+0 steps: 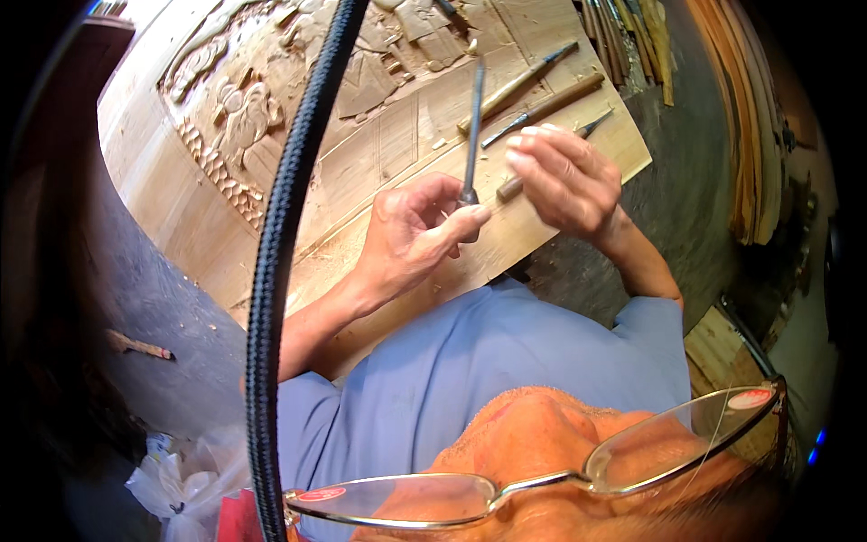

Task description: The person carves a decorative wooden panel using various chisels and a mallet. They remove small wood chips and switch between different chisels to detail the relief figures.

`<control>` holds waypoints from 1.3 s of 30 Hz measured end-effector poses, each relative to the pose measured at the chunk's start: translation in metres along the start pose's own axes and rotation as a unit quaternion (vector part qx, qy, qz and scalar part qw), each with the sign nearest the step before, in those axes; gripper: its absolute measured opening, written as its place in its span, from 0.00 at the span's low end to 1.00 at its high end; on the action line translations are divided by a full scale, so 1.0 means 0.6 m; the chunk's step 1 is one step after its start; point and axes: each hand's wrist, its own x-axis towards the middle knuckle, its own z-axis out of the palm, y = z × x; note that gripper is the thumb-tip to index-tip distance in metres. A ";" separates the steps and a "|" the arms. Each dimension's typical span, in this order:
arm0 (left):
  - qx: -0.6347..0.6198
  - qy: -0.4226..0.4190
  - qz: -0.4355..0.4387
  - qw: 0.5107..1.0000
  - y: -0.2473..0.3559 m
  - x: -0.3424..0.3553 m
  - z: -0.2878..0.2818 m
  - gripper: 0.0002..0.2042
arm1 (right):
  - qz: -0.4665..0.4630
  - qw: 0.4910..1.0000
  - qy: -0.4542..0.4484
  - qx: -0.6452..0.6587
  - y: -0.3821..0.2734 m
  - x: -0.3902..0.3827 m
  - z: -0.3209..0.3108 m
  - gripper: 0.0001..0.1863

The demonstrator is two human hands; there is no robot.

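Observation:
My left hand (411, 226) is closed around the lower end of a carving chisel (474, 126), whose thin dark metal shank points away from me. The handle is mostly hidden by my fingers. To the right, my right hand (573, 181) is raised over the board's edge, its fingers loosely bent and slightly blurred, with nothing visible in them. Under it lies another chisel with a wooden handle (510, 188), partly covered by the hand. Just beyond, two more wooden-handled chisels (519, 86) (551, 107) rest side by side on the board. Beyond my left hand spreads a wooden relief panel (379, 135) with carved figures.
Several more tools (628, 36) lie in a bunch past the board's far right corner. Long wooden planks (745, 117) stand at the right. A black braided cable (289, 208) crosses the view. A plastic bag (190, 479) sits at the lower left, and a small stick (140, 345) above it.

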 end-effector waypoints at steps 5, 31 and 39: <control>0.034 0.061 0.184 0.980 -0.007 0.011 -0.012 0.12 | -0.067 0.993 -0.061 0.075 -0.055 0.068 0.034 0.15; 0.440 0.254 0.507 0.696 -0.039 0.102 -0.062 0.15 | 0.216 0.864 0.179 0.419 -0.094 0.096 0.078 0.23; 0.394 0.283 0.521 0.703 -0.054 0.122 -0.056 0.17 | 0.146 0.843 0.078 0.511 -0.048 0.153 0.047 0.29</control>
